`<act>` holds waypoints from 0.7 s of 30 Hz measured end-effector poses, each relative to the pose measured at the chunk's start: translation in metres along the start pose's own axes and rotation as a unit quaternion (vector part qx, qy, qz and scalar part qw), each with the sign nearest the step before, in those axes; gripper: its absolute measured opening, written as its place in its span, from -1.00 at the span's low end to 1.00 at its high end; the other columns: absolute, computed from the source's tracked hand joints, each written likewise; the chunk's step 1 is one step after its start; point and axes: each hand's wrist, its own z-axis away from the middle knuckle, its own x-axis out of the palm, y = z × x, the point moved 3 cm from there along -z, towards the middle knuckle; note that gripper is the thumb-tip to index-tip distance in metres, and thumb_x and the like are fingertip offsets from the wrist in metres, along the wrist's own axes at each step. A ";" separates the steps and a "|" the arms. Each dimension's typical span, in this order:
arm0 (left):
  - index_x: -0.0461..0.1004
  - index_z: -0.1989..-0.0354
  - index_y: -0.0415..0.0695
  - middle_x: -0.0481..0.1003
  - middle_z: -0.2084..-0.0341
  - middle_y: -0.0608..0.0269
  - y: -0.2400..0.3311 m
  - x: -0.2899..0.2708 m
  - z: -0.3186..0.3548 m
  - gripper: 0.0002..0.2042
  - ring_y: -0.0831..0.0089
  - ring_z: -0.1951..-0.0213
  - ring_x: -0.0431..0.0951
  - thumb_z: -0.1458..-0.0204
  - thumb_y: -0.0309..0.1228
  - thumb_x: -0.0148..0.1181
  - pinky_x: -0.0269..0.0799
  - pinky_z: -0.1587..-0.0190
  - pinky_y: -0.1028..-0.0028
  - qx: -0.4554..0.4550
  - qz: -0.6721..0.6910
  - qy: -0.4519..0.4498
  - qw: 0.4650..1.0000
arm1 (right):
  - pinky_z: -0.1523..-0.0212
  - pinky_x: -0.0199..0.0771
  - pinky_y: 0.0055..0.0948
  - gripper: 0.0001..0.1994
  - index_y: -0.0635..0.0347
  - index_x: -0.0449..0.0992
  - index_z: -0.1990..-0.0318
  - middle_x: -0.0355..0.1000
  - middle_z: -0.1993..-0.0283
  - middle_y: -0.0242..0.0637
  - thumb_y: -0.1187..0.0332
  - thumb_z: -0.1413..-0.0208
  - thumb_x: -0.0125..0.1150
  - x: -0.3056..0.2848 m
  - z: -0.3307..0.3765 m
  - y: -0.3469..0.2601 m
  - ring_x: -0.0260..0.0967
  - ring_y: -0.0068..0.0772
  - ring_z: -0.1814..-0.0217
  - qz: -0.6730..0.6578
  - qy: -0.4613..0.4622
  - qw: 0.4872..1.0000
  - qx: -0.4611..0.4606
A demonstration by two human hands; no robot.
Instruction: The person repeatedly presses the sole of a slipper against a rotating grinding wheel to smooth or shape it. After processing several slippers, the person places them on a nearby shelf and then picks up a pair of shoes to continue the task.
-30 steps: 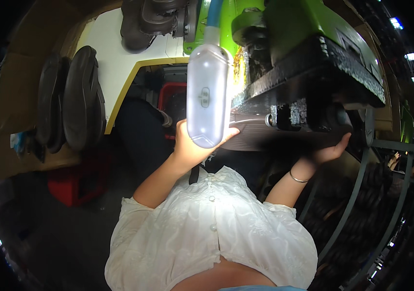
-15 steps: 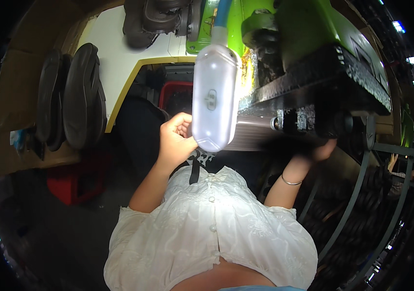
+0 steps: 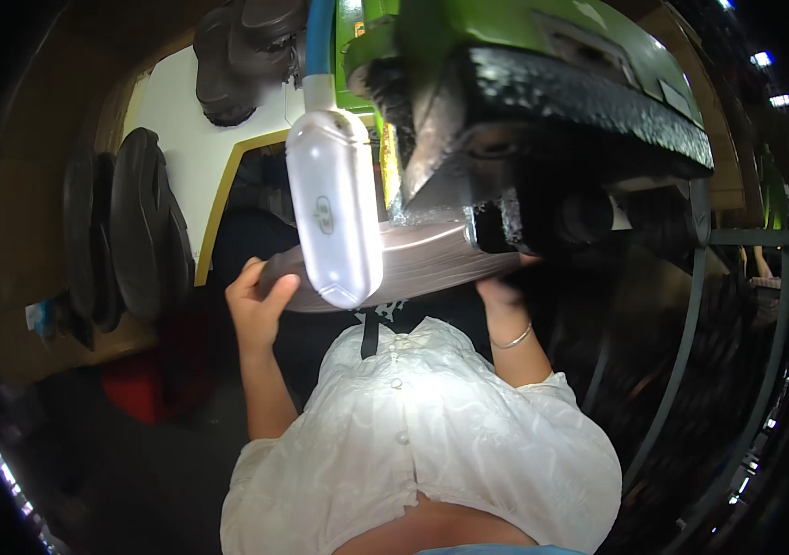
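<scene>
A brown slipper [image 3: 431, 268] with fine lines along its side lies crosswise in front of my body, below a green machine [image 3: 542, 37]. At its left end my left hand [image 3: 260, 298] is closed, with the thumb on the near side and the fingers behind. My right hand [image 3: 504, 294] grips near its right end, its fingers partly hidden and blurred under the machine's dark lower parts [image 3: 542, 217]. A lit white lamp [image 3: 334, 213] on a blue stem hangs in front and hides part of the slipper. Where the slipper touches the machine, I cannot tell.
Brown slippers stand in a cardboard box [image 3: 103, 356] at left; more slippers [image 3: 228, 79] lie on the white tabletop [image 3: 193, 139], which has a yellow edge. A red stool [image 3: 140, 381] stands low at left. A grey metal rack [image 3: 686, 351] with dark items is at right.
My left hand has moved left and opened its grip wider around the slipper's end. My right hand has also come left. More of the slipper shows, and the lamp and machine sit further left in view.
</scene>
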 end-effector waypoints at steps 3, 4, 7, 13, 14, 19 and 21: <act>0.42 0.45 -0.34 0.22 0.58 0.46 0.000 -0.030 0.003 -0.81 0.70 0.48 0.20 0.17 -0.48 0.27 0.10 0.42 0.67 0.008 -0.002 -0.010 1.000 | 0.11 0.26 -0.51 -0.54 0.39 0.29 0.09 0.34 0.21 -0.21 0.17 0.04 0.03 0.034 0.015 0.017 0.28 -0.46 0.18 0.013 -0.034 0.999 -0.033; 0.42 0.45 -0.33 0.23 0.58 0.46 -0.001 -0.036 0.005 -0.80 0.70 0.48 0.20 0.16 -0.46 0.27 0.10 0.42 0.67 0.000 0.001 -0.010 1.000 | 0.12 0.26 -0.52 -0.55 0.40 0.29 0.10 0.34 0.22 -0.23 0.17 0.03 0.03 0.041 0.018 0.022 0.27 -0.47 0.18 0.009 -0.056 0.998 -0.005; 0.40 0.41 -0.29 0.28 0.55 0.47 -0.005 -0.054 0.009 -0.74 0.70 0.46 0.23 0.12 -0.36 0.29 0.15 0.38 0.68 -0.021 -0.019 -0.041 0.999 | 0.11 0.22 -0.56 -0.56 0.40 0.30 0.14 0.34 0.25 -0.28 0.16 0.02 0.04 0.049 0.026 0.024 0.24 -0.53 0.20 0.111 -0.109 0.987 -0.044; 0.40 0.32 -0.26 0.37 0.46 0.47 -0.024 -0.066 0.016 -0.71 0.70 0.38 0.30 0.10 -0.31 0.28 0.24 0.26 0.67 -0.086 -0.039 -0.077 0.993 | 0.16 0.26 -0.58 -0.60 0.41 0.32 0.14 0.36 0.28 -0.31 0.25 0.05 0.12 0.059 0.030 0.022 0.26 -0.57 0.23 0.179 -0.215 0.960 0.020; 0.40 0.31 -0.26 0.38 0.45 0.47 -0.027 -0.065 0.017 -0.71 0.70 0.37 0.31 0.09 -0.32 0.27 0.24 0.26 0.67 -0.101 -0.032 -0.087 0.991 | 0.16 0.26 -0.58 -0.60 0.41 0.32 0.13 0.36 0.28 -0.32 0.26 0.05 0.13 0.061 0.028 0.022 0.26 -0.57 0.23 0.176 -0.227 0.958 0.025; 0.38 0.23 -0.26 0.39 0.40 0.46 -0.041 -0.054 0.030 -0.77 0.70 0.31 0.33 0.05 -0.45 0.21 0.24 0.19 0.65 -0.171 0.004 -0.178 0.969 | 0.29 0.27 -0.63 -0.63 0.40 0.36 0.16 0.37 0.36 -0.39 0.29 0.07 0.16 0.068 0.021 0.014 0.26 -0.63 0.35 0.135 -0.227 0.959 0.106; 0.40 0.25 -0.25 0.37 0.45 0.47 -0.048 -0.049 0.035 -0.79 0.71 0.37 0.32 0.07 -0.49 0.22 0.26 0.31 0.66 -0.214 -0.035 -0.233 0.948 | 0.38 0.26 -0.66 -0.70 0.37 0.40 0.22 0.38 0.43 -0.44 0.35 0.09 0.17 0.070 0.018 0.014 0.26 -0.67 0.41 0.123 -0.238 0.955 0.129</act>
